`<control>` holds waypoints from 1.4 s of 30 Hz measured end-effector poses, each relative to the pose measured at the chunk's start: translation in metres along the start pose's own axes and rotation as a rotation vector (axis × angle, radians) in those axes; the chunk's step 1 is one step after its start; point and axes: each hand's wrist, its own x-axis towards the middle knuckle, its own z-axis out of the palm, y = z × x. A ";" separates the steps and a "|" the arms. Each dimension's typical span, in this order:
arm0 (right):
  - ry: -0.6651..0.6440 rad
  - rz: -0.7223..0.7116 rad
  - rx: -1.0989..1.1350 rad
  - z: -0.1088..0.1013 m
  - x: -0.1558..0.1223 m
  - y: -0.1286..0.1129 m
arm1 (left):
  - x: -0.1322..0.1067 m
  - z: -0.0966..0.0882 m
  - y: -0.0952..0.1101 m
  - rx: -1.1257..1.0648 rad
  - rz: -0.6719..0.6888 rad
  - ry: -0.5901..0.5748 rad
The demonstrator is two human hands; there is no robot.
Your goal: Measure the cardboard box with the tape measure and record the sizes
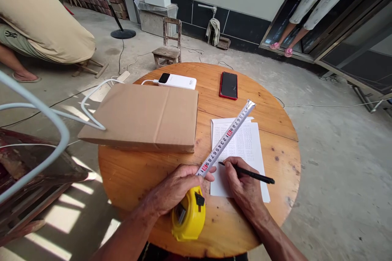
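Observation:
My left hand (180, 183) is closed on a tape measure, gripping its silver blade (225, 140) near the yellow case (191, 216). The blade reaches out diagonally to the upper right, over a sheet of paper (245, 142) covered with small rows of marks. In my right hand (245, 183) is a black pen (255, 175), its tip at the paper just right of the blade. Paper and hands are on or over a round wooden table (275, 126). Left of the paper lies a brown cardboard box (147, 114).
A white power bank (180, 81) with a cable lies behind the box, and a phone with a red case (228, 85) behind the paper. Pale cables (58, 122) loop at left. A small wooden chair (168, 45) stands beyond the table. A person's legs (312, 12) show in the doorway.

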 end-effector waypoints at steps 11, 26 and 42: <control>-0.023 -0.001 0.009 0.000 0.000 -0.001 | -0.001 0.001 0.001 -0.021 -0.006 0.001; 0.094 -0.084 0.055 -0.019 0.000 -0.011 | -0.001 0.001 -0.003 -0.049 0.008 0.000; 0.073 -0.419 -0.776 -0.057 -0.043 0.033 | -0.004 0.007 0.000 -0.131 0.070 0.017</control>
